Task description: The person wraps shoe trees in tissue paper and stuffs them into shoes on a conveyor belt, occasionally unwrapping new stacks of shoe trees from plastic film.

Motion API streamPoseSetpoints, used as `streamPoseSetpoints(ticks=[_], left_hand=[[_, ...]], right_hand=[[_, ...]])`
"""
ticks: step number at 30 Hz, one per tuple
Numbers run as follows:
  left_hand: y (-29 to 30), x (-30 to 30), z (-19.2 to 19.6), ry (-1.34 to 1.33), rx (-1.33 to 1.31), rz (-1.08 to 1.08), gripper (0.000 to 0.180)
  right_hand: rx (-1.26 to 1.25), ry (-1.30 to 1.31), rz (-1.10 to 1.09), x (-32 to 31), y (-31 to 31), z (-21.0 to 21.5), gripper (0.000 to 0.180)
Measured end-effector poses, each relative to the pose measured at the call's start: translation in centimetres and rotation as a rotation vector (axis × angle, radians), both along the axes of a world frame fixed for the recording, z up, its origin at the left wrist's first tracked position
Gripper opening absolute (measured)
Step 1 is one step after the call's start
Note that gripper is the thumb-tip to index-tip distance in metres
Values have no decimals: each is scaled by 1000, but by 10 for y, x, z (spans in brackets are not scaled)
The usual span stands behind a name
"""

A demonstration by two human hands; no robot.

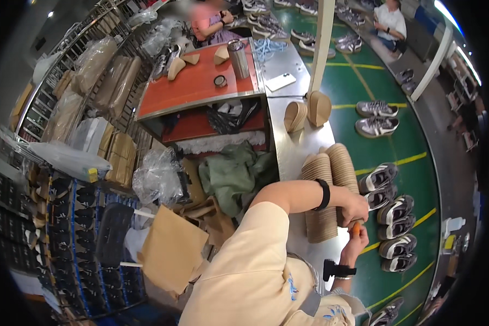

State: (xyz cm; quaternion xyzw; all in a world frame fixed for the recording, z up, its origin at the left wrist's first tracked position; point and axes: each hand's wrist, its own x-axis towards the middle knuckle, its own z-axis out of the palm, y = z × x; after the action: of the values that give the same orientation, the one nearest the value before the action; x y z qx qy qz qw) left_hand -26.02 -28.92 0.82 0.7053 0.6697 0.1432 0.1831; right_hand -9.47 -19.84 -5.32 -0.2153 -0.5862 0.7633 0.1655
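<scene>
Two long rows of tan insole-shaped pieces stand packed together on a steel bench, a left stack (318,201) and a right stack (339,168). My left hand (355,206), with a black band on its wrist, curls over the near end of the right stack, its fingers closed there. Just below it, my right hand (355,244) has its fingers bent close to the same end. A small orange thing (356,228) shows at the right fingertips; its kind is not clear. A black strap with a dark block (339,270) circles the right wrist.
Beyond the stacks lie loose insole pieces (319,108) and a white phone (280,82). A red-topped table (201,89) holds a steel thermos (237,58). Sneakers (396,209) line the green conveyor (375,146) at right. Cardboard (174,247) lies left; two people sit far off.
</scene>
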Motion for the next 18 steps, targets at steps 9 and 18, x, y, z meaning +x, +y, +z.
streamPoseSetpoints(ticks=[9,18], left_hand=[[64,69,95,-535,170,-203,87],[148,311,36,-1042,-491,-208,21]], right_hand=[[231,170,-30,142,63,148,13],[1340,-564,-950,508,148,116,12]])
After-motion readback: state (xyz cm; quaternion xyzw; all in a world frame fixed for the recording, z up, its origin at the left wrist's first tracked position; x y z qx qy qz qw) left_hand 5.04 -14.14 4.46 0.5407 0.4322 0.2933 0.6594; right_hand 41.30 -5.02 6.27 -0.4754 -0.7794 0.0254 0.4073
